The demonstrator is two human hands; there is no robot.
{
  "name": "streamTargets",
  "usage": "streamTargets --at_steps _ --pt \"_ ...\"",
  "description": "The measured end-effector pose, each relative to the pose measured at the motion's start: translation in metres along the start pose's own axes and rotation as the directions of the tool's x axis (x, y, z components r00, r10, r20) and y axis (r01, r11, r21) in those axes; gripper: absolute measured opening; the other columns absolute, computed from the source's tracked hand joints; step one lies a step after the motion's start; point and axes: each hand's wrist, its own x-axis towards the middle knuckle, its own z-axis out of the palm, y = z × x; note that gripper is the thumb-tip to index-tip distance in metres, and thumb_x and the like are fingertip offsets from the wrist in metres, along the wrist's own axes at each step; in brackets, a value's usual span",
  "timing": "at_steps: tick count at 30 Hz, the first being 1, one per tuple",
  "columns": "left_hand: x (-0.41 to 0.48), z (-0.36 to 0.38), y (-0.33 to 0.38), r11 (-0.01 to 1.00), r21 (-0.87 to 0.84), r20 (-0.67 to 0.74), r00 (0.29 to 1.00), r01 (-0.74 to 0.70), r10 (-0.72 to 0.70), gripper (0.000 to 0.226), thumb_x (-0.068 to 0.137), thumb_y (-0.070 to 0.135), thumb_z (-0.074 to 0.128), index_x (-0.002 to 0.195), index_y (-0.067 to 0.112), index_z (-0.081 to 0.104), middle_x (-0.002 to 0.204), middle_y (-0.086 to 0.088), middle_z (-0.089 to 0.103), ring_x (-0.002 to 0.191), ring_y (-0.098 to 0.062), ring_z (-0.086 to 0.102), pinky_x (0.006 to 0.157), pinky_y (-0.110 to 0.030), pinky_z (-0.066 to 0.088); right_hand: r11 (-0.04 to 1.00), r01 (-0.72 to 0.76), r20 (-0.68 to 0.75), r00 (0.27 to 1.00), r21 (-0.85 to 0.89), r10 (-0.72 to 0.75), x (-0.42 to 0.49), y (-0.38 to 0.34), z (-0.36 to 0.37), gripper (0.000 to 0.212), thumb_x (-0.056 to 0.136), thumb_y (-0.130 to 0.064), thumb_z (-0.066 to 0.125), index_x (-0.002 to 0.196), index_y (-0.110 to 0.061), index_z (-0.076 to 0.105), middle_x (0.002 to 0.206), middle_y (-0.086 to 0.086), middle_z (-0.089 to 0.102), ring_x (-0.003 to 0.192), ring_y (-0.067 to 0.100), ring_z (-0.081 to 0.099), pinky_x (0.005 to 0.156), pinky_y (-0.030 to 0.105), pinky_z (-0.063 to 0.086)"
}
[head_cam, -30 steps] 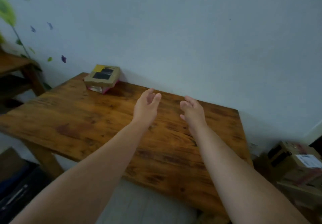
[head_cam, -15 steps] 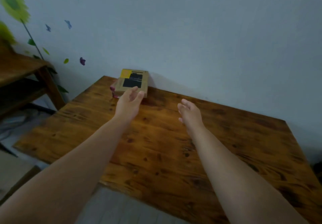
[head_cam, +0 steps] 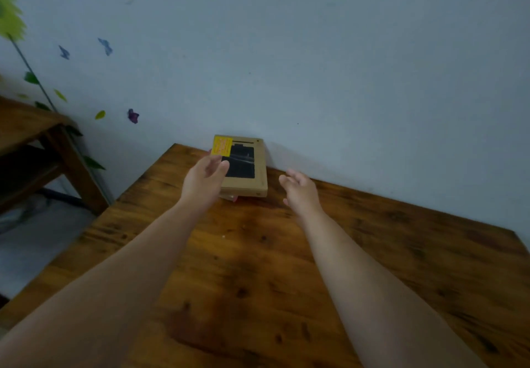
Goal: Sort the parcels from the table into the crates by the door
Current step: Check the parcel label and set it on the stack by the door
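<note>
both hands reach out to bracket the parcel point(head_cam: 243, 167): left hand point(head_cam: 205, 180) spread over its near corner, maybe touching; right hand point(head_cam: 299, 190) open beside it.

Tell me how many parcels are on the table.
2. A cardboard parcel lies at the far edge of the table, by the wall; a pink-edged one lies under it, mostly hidden.

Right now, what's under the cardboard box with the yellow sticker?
A pink-edged thing peeks out beneath the cardboard box at its near edge, on the wooden table. The box covers the rest, so I cannot tell what it is.
</note>
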Motion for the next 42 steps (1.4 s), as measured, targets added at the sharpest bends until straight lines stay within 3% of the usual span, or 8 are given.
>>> streamTargets --at_steps 3,11,18,22,26,29,36,42 --pt "0.035 -0.012 -0.019 1.000 0.015 0.044 0.999 0.024 -0.025 0.040 0.096 0.037 0.048 0.133 0.023 0.048 0.123 0.001 0.059 0.110 -0.017 0.055 0.093 -0.046 0.050 1.000 -0.023 -0.081 0.996 -0.010 0.022 0.018 -0.001 0.026 0.046 0.096 -0.026 0.054 0.140 -0.022 0.044 0.144 0.005 0.045 0.130 0.023 0.044 0.106 0.043 0.040" --pt "0.103 -0.038 -0.064 0.989 0.123 0.200 0.974 0.087 -0.111 0.050 0.093 0.038 0.052 0.138 0.019 0.042 0.130 -0.001 0.057 0.113 -0.020 0.056 0.095 -0.046 0.048 0.985 -0.168 -0.281 0.948 -0.042 0.150 0.041 0.011 0.081 0.048 0.096 -0.025 0.054 0.142 -0.021 0.041 0.146 0.004 0.042 0.133 0.024 0.041 0.104 0.039 0.037" --pt "0.147 -0.030 -0.094 0.969 0.118 0.308 0.920 0.217 -0.244 0.054 0.091 0.036 0.057 0.138 0.017 0.039 0.124 -0.001 0.060 0.104 -0.018 0.059 0.094 -0.044 0.048 0.951 -0.307 -0.343 0.896 -0.021 0.282 0.077 0.024 0.105 0.052 0.095 -0.028 0.054 0.144 -0.021 0.037 0.147 0.004 0.040 0.133 0.025 0.039 0.103 0.041 0.037" --pt "0.157 -0.016 -0.106 0.939 0.067 0.324 0.882 0.339 -0.342 0.049 0.092 0.034 0.057 0.135 0.016 0.043 0.126 -0.005 0.059 0.112 -0.022 0.057 0.098 -0.047 0.047 0.922 -0.384 -0.370 0.851 0.045 0.373 0.098 0.033 0.109 0.060 0.093 -0.030 0.057 0.147 -0.020 0.031 0.148 0.006 0.038 0.132 0.029 0.039 0.103 0.044 0.037" --pt "0.157 0.000 -0.108 0.921 0.049 0.403 0.836 0.387 -0.373 0.049 0.091 0.030 0.058 0.136 0.019 0.042 0.129 -0.004 0.056 0.118 -0.025 0.053 0.099 -0.049 0.045 0.883 -0.444 -0.289 0.834 0.154 0.470 0.110 0.043 0.111 0.053 0.093 -0.033 0.056 0.140 -0.016 0.040 0.117 0.005 0.054 0.100 0.024 0.052 0.088 0.042 0.049" --pt "0.157 0.007 -0.109 0.900 -0.026 0.375 0.839 0.434 -0.394 0.049 0.090 0.022 0.061 0.135 0.019 0.042 0.128 -0.005 0.056 0.117 -0.025 0.054 0.097 -0.049 0.047 0.865 -0.437 -0.222 0.843 0.247 0.489 0.113 0.051 0.107 0.043 0.092 -0.028 0.058 0.133 -0.017 0.049 0.100 -0.001 0.053 0.093 0.021 0.054 0.086 0.045 0.055" --pt "0.149 0.000 -0.107 0.864 -0.173 0.409 0.832 0.473 -0.373 0.050 0.088 0.013 0.062 0.132 0.026 0.043 0.115 0.001 0.058 0.105 -0.019 0.057 0.094 -0.045 0.049 0.841 -0.433 -0.129 0.861 0.325 0.493 0.093 0.048 0.084 0.039 0.083 -0.020 0.069 0.118 -0.024 0.051 0.120 0.005 0.053 0.108 0.028 0.053 0.089 0.048 0.053" --pt "0.136 -0.023 -0.083 0.902 -0.205 0.548 0.808 0.379 -0.215 0.065 0.088 0.010 0.061 0.140 0.040 0.036 0.112 0.000 0.058 0.102 -0.021 0.060 0.092 -0.046 0.051 0.929 -0.265 -0.184 0.931 0.257 0.316 0.069 0.027 0.065 0.066 0.087 -0.026 0.065 0.144 -0.031 0.032 0.143 0.005 0.044 0.124 0.030 0.046 0.100 0.058 0.040"
